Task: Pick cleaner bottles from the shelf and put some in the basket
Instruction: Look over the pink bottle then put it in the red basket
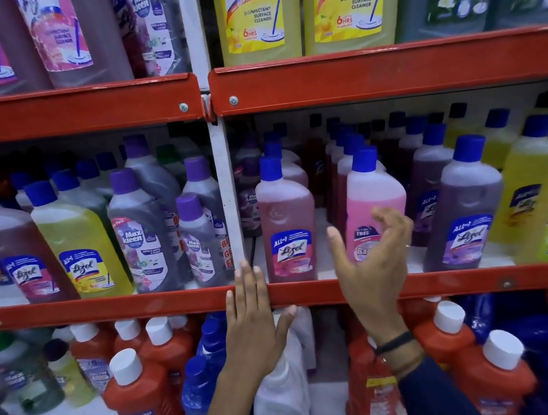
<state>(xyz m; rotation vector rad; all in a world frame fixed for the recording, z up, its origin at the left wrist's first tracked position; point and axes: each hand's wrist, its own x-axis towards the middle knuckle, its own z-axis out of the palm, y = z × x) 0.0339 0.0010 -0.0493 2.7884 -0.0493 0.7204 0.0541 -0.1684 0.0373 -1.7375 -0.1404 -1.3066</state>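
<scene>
Cleaner bottles fill a red shelf rack. On the middle shelf stand a dark pink Lizol bottle and, right of it, a light pink bottle, both with blue caps. My right hand is open with fingers spread just in front of the light pink bottle, not gripping it. My left hand is flat and open in front of the red shelf edge, below the dark pink bottle. No basket is in view.
A yellow Lizol bottle and purple-capped Maxkleen bottles stand at the left; a purple bottle stands at the right. Red bottles with white caps and a white bottle fill the lower shelf. Large bottles stand on top.
</scene>
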